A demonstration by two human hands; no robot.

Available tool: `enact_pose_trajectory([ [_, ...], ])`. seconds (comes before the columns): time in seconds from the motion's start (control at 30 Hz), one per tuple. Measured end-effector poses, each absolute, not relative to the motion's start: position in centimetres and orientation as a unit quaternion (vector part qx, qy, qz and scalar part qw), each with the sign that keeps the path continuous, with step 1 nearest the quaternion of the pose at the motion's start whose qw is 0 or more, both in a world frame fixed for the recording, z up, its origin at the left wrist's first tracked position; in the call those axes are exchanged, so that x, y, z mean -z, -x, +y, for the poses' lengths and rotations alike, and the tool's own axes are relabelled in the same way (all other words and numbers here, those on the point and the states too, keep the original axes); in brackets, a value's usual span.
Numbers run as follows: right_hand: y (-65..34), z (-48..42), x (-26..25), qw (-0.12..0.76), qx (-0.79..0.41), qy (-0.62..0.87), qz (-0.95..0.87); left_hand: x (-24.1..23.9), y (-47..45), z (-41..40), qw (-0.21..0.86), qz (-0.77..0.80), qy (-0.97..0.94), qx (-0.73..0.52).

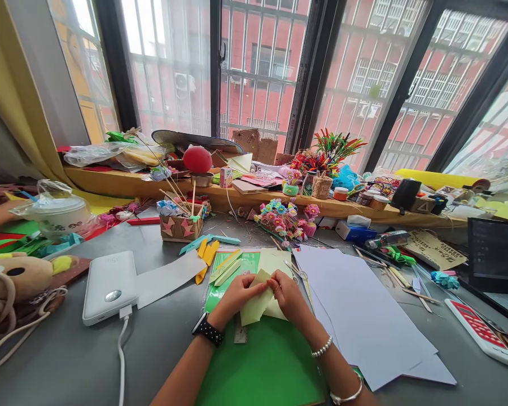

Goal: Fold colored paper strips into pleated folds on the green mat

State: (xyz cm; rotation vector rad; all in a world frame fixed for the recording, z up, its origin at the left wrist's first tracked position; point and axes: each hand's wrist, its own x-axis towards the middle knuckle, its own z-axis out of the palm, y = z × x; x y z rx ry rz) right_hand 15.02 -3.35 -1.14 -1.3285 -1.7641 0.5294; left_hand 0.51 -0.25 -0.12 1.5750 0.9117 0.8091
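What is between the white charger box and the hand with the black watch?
In the head view, a flat greyish paper sheet lies between the white charger box and the left hand, which pinches pale yellow paper.

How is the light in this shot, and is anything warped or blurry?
Head view: soft daylight from the windows, panes slightly washed out; their frames splay outward from wide-angle distortion; the left hand, right hand and pale green paper look sharp, with only faint shadows.

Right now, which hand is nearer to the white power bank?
Left. The left hand pinches the pale yellow paper to the right of the power bank; the right hand holds the paper's far side, farther away.
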Motion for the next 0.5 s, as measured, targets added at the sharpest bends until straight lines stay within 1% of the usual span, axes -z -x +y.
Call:
enact_pose_trajectory([
  [0.1,-15.17,-3.33,1.15,0.421,-0.248,0.51,-0.708,0.37,-0.45,-0.01,0.539,0.387,-0.659,-0.354],
  [0.2,-15.33,-3.36,1.0,0.422,-0.292,0.494,-0.702,0.57,-0.41,0.16,0.562,0.392,-0.632,-0.361],
  [0.4,-15.52,-3.36,0.67,0.386,-0.296,0.494,-0.72,0.3,-0.38,-0.12,0.586,0.389,-0.599,-0.381],
  [0.5,-15.99,-3.18,0.6,0.383,-0.341,0.472,-0.717,0.19,-0.34,-0.16,0.586,0.387,-0.601,-0.382],
])
